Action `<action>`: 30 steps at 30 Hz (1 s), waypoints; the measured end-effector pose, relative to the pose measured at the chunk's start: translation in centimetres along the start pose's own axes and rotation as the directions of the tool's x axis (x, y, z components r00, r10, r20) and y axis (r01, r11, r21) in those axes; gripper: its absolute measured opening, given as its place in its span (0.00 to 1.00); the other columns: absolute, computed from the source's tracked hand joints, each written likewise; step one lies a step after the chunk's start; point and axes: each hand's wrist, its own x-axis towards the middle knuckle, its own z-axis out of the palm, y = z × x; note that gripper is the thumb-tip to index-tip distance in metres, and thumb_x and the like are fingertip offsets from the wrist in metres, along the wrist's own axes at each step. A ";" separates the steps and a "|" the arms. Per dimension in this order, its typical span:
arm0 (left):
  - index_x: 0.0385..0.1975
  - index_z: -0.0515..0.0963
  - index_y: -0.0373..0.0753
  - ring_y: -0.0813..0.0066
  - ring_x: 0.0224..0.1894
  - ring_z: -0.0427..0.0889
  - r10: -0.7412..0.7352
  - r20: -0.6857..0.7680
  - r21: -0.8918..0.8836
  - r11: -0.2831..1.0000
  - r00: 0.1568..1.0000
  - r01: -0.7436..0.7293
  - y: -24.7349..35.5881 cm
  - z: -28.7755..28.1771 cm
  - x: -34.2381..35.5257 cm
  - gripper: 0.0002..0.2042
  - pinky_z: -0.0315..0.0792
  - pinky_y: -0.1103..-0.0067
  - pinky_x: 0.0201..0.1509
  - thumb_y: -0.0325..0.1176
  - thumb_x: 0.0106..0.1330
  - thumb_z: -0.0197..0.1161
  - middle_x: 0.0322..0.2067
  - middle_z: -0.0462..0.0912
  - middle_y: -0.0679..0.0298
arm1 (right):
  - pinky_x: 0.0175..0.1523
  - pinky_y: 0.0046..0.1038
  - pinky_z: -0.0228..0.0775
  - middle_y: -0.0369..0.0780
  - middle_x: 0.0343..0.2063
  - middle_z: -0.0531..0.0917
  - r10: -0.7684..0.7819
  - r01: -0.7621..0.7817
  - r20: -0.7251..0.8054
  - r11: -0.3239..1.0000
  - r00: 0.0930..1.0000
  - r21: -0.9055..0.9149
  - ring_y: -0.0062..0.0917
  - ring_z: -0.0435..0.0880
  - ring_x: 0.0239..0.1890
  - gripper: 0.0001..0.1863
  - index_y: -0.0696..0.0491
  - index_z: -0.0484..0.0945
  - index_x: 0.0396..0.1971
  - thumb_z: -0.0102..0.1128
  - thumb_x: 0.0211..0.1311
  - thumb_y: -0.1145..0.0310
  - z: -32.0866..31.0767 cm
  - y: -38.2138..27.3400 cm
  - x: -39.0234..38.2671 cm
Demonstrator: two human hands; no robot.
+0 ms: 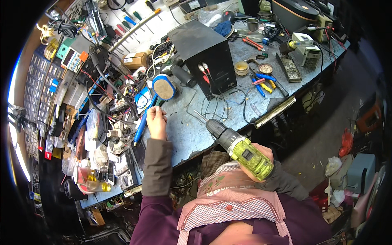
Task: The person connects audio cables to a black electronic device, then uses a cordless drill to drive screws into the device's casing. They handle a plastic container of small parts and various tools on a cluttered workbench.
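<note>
My right hand [261, 153] grips a yellow-green and black cordless drill [250, 158], whose long bit [200, 116] points up and left over the blue bench top [185, 139]. My left hand [156, 121] is closed, fingertips pinched, beside a long blue tool [141, 129] lying at the cluttered left part of the bench; whether it holds something small I cannot make out. Above it is a round blue-rimmed object [163, 86]. A black box [202, 51] with red and white plugs in its side stands farther back, loose wires trailing before it.
Pliers [261, 85], a narrow metal tray [288, 69], small tins [241, 67] and a power unit [305, 53] lie at the right. Dense clutter, cables and parts drawers [45, 73] fill the left. A hand-tool rack [134, 22] is behind; bags and boxes [359, 171] stand at lower right.
</note>
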 end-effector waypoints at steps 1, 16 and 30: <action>0.46 0.78 0.41 0.82 0.24 0.75 -0.047 0.040 -0.134 0.990 0.998 0.052 3.0 1.5 -1.7 0.06 0.68 0.82 0.28 0.36 0.86 0.59 0.33 0.84 0.66 | 0.48 0.31 0.84 0.45 0.41 0.90 -0.034 0.033 -0.028 0.999 0.999 -0.029 0.37 0.93 0.41 0.23 0.62 0.85 0.51 0.80 0.56 0.74 -0.1 0.1 0.1; 0.45 0.80 0.36 0.83 0.30 0.81 -0.325 0.556 -0.714 0.287 0.766 0.639 12.7 12.6 -8.9 0.08 0.75 0.88 0.30 0.35 0.84 0.63 0.43 0.87 0.58 | 0.34 0.39 0.79 0.49 0.32 0.88 -0.143 0.117 -0.070 0.951 0.987 -0.287 0.45 0.88 0.29 0.30 0.64 0.84 0.51 0.80 0.55 0.58 -1.6 -1.2 2.3; 0.48 0.80 0.35 0.85 0.26 0.79 -0.391 0.526 -0.541 0.531 0.755 0.652 10.8 13.2 -4.6 0.08 0.69 0.88 0.24 0.34 0.84 0.63 0.41 0.89 0.59 | 0.39 0.38 0.74 0.38 0.30 0.79 -0.244 0.238 0.109 0.599 0.964 -0.765 0.34 0.82 0.32 0.22 0.58 0.87 0.55 0.63 0.62 0.66 -2.0 -0.6 4.6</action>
